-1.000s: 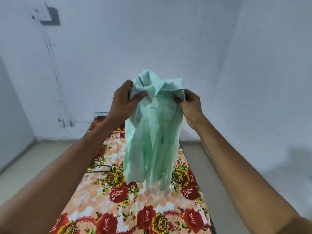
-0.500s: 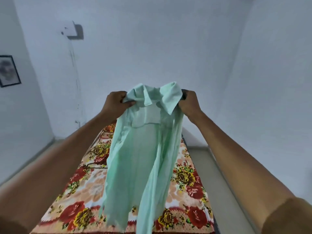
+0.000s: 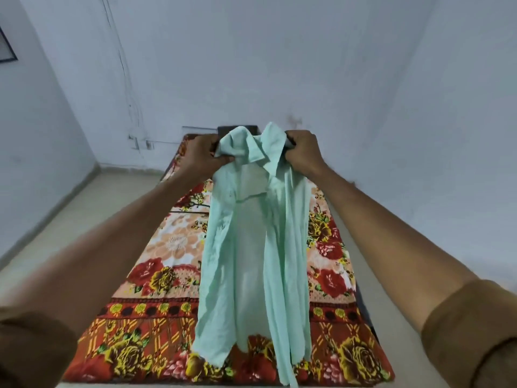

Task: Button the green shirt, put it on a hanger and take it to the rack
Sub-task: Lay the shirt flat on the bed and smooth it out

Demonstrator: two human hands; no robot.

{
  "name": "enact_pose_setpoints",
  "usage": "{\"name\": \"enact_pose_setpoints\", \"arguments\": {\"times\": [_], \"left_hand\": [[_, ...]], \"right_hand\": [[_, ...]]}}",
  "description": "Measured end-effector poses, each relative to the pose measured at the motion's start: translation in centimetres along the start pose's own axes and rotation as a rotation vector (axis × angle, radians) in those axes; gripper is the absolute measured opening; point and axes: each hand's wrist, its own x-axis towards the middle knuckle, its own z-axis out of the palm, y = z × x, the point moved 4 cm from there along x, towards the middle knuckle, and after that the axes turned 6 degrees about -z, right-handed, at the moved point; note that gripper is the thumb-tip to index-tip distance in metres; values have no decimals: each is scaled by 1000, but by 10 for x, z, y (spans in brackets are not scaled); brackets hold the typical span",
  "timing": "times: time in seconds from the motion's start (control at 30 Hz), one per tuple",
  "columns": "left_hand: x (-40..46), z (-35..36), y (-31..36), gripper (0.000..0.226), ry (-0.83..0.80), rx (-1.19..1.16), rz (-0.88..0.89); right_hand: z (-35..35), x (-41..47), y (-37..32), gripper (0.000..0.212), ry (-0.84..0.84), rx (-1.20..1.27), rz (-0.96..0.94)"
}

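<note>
Thin, soft, pale green cotton shirt [image 3: 251, 247]: looks light and floppy, likely to sag and twist unless taken by the shoulders near the collar (best spot for a hold). Hanging open down the front, not buttoned, creased, collar flopped over. Held up in the air above the bed with the red and yellow flowered cover [image 3: 156, 278]. Left hand [image 3: 202, 156] and right hand [image 3: 303, 152], each grip bunched tight on a shoulder.

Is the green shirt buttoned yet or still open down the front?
Open: the light green shirt's front edges hang apart, inner back showing.
</note>
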Motion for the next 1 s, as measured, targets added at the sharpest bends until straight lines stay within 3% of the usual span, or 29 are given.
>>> {"name": "enact_pose_setpoints", "arguments": {"times": [0.07,0.17,0.3,0.37,0.5,0.63,0.8,1.0], "left_hand": [[-3,14,-25,40,-18,41,-29],[-15,46,-64,30,-99,69,-59],[-26,93,-127,35,-187,102,-174],[-16,120,-166,39,-165,93,-246],[2,162,-220,34,-120,93,-341],[41,210,-274,31,-120,139,-400],[103,265,-352,28,-85,168,-494],[175,331,-436,25,-40,153,-559]], "right_hand": [[22,-13,20,15,-53,1,65],[56,-29,54,10,-148,-15,125],[106,-39,107,23,-250,-14,179],[136,-35,144,26,-269,-7,208],[180,-28,192,11,-303,-40,205],[234,6,264,41,-299,-106,216],[304,62,355,11,-368,-194,296],[373,107,446,27,-323,-130,350]]}}
